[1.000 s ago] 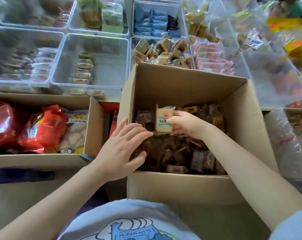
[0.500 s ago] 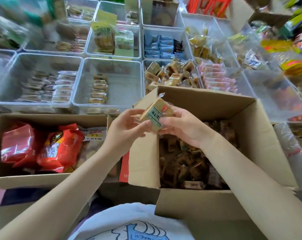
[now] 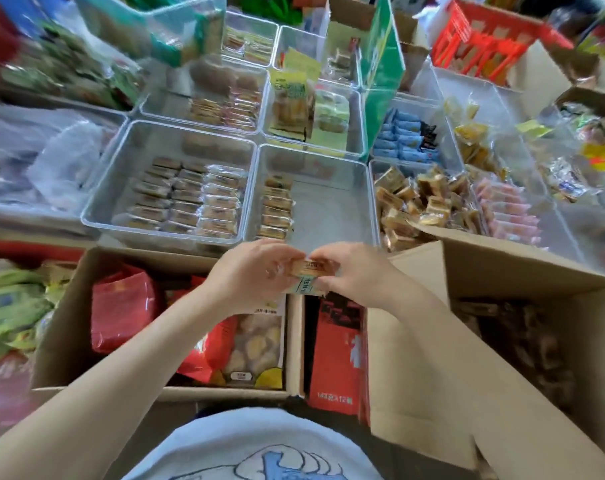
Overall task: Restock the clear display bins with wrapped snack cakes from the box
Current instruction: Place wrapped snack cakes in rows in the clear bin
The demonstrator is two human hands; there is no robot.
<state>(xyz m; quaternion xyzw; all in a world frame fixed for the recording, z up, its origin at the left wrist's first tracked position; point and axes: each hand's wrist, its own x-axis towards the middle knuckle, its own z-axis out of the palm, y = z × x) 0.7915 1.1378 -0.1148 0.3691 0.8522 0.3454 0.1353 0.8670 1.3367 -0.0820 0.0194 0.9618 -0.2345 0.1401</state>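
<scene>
Both hands hold one wrapped snack cake, tan with a pale label. My left hand grips its left end and my right hand its right end. They hover just in front of a clear display bin that holds a single column of similar cakes along its left side; the rest of its floor is bare. The cardboard box with dark wrapped cakes stands open at the right, below my right forearm.
A fuller clear bin of wrapped cakes sits to the left. A bin of tan cakes lies to the right. A second cardboard box with red snack bags stands at front left. More bins and packets crowd the back.
My right hand lifted the cake out of the box, my left hand joined it, and both carried it leftward and forward to the sparsely filled bin's front edge.
</scene>
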